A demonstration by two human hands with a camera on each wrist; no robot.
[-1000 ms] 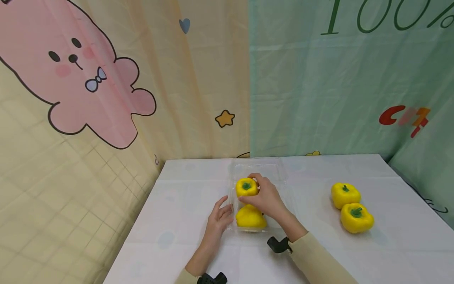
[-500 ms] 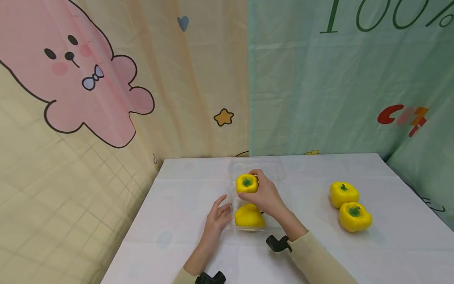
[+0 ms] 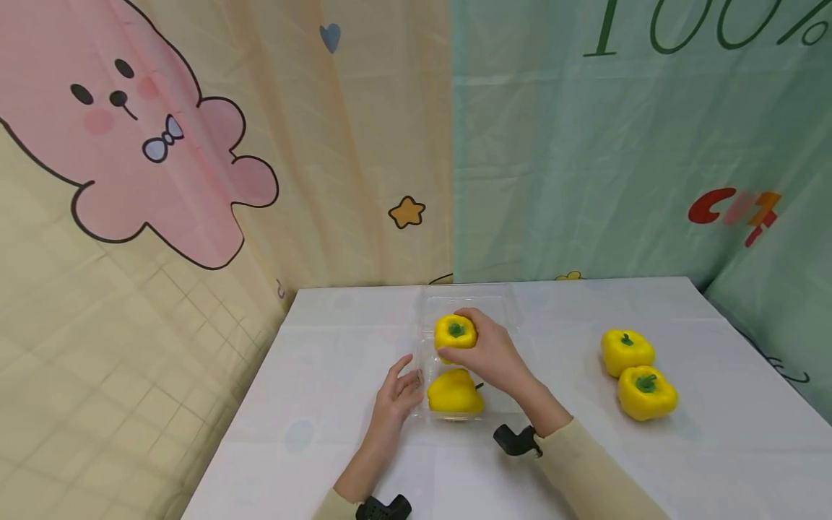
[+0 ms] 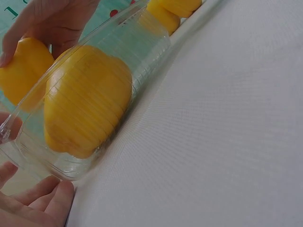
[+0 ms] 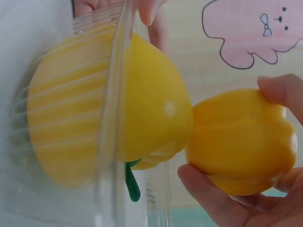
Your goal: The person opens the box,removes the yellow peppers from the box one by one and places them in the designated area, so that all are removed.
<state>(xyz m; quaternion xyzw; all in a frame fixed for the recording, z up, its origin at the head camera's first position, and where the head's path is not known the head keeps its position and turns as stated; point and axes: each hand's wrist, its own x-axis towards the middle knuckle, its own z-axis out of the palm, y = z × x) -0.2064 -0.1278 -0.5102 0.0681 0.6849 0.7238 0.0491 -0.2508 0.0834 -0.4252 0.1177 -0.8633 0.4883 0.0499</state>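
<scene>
In the head view, my right hand (image 3: 487, 349) grips a yellow bell pepper (image 3: 455, 330) by its sides, green stem upward. The pepper is above a clear plastic container (image 3: 502, 404). In the right wrist view the gripped pepper (image 5: 241, 142) is beyond the container's rim. Another yellow bell pepper (image 3: 455, 392) lies on its side in the container's near end, its stem pointing right. My left hand (image 3: 393, 396) is at the container's left side, fingers relaxed. The left wrist view shows its fingertips (image 4: 61, 196) right at the container's lower edge.
Two more yellow bell peppers (image 3: 626, 352) sit touching at the right of the white-covered table (image 3: 312, 404). The container's hinged lid (image 3: 468, 302) lies folded back at the far side. A patterned curtain (image 3: 364, 144) hangs behind the table.
My right hand has shifted slightly with the pepper, still over the container. The left hand stays at the container's side. The head view has drifted a little.
</scene>
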